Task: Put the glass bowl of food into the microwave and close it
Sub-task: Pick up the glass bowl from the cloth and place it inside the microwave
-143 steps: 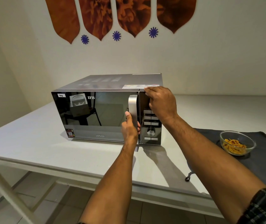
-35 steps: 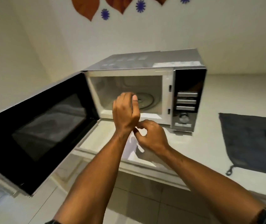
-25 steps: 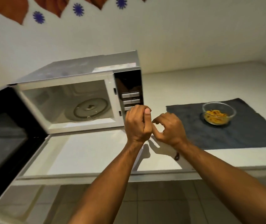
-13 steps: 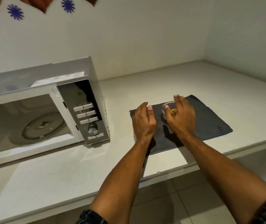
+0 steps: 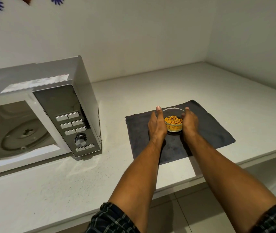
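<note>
A small glass bowl (image 5: 173,122) of orange-yellow food stands on a dark grey cloth (image 5: 211,128). My left hand (image 5: 157,126) presses against the bowl's left side and my right hand (image 5: 190,123) against its right side, fingers curved around the glass. The bowl rests on the cloth. To the left stands the silver microwave (image 5: 63,78), its cavity exposed and the glass turntable (image 5: 18,137) visible inside. Its door is swung out past the left edge of the frame and hidden from view.
The microwave's control panel (image 5: 71,121) with buttons and a knob faces me between the cavity and the bowl. The white countertop (image 5: 66,179) ends in a front edge near my forearms. Walls close off the back and the right side.
The view swung right from the open microwave to the bowl. Both hands reached forward over the cloth and closed on the two sides of the bowl.
</note>
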